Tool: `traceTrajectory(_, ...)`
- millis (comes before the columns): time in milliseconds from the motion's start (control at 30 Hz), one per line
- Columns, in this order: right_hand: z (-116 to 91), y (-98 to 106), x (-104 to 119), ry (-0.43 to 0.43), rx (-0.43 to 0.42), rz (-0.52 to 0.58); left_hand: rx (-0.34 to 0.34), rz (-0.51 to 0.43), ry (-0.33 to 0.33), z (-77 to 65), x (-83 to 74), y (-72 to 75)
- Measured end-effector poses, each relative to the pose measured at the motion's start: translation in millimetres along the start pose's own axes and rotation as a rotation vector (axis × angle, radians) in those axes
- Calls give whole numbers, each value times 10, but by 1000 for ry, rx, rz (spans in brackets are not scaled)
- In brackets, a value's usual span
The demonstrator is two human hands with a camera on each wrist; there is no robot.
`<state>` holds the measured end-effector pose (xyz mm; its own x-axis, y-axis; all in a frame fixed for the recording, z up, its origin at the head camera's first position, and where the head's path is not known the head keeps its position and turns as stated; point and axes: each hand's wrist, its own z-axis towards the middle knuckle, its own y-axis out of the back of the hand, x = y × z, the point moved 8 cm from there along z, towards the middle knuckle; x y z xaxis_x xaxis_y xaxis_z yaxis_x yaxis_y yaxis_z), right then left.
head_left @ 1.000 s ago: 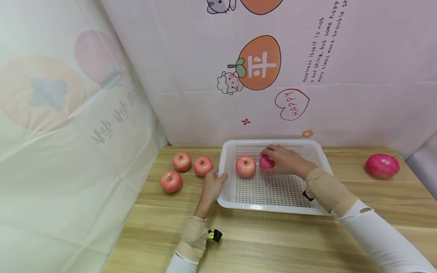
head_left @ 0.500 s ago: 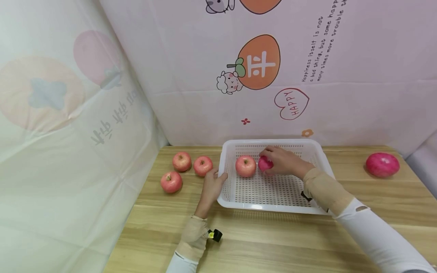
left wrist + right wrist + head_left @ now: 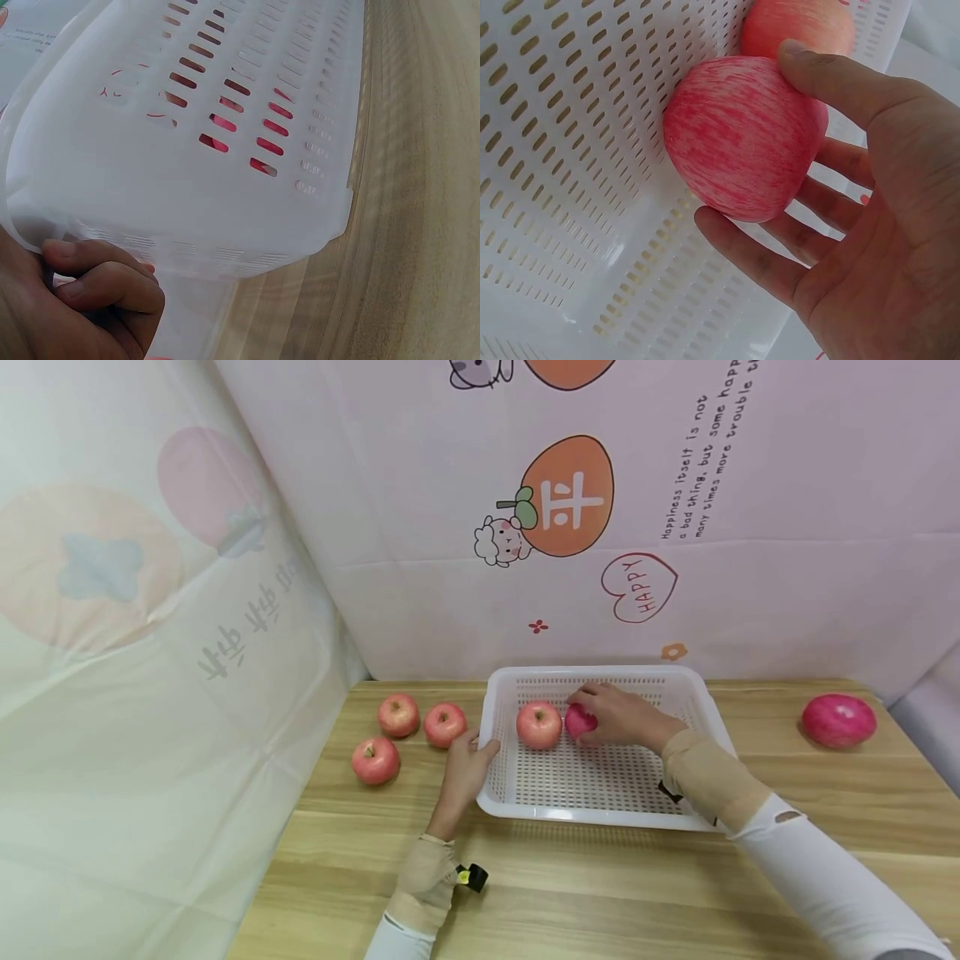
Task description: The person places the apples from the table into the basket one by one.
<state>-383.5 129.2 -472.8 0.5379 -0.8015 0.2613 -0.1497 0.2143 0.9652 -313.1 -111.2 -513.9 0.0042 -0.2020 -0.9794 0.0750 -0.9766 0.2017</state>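
A white perforated plastic basket (image 3: 600,817) stands on the wooden table. My left hand (image 3: 465,770) grips its left rim, and the left wrist view shows curled fingers (image 3: 112,281) under that rim. Inside the basket, my right hand (image 3: 624,717) holds a streaked pink-red apple (image 3: 739,142), thumb on one side and fingers spread around the other. A paler apple (image 3: 539,725) sits in the basket just left of the held one. In the right wrist view, the held apple is close against the basket's perforated floor (image 3: 570,127) and partly overlaps the paler apple (image 3: 799,28).
Three apples lie left of the basket: one at the back (image 3: 399,716), one in front (image 3: 377,761), one close to my left hand (image 3: 445,725). A magenta oval fruit (image 3: 839,721) lies at the far right. A printed cloth (image 3: 435,610) hangs behind the table.
My right hand and the held apple have shifted slightly left, closer to the paler apple. My left hand stays on the rim.
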Motion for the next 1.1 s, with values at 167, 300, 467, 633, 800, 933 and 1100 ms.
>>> traceTrajectory(167, 7, -17, -12, -26, 16, 2, -1, -1, 4, -1, -10, 1)
traceTrajectory(300, 3, -14, -9, -30, 20, 8, -10, -1, 4, -3, -22, 7)
traceTrajectory(467, -16, -11, 0, -32, 21, 16, -8, 6, 0, -24, -51, 9)
traceTrajectory(633, -34, 12, 3, -36, 19, 13, -5, 11, -5, -26, -56, 7)
traceTrajectory(800, -57, 35, -2, -38, 18, 5, -8, 19, 3, -28, -50, 6)
traceTrajectory(933, -68, 58, -1, -27, 6, 4, -7, 23, 5, -22, -40, 4)
traceTrajectory(1100, -96, 103, 14, -7, -9, -5, -11, 40, -10, -18, -43, 1)
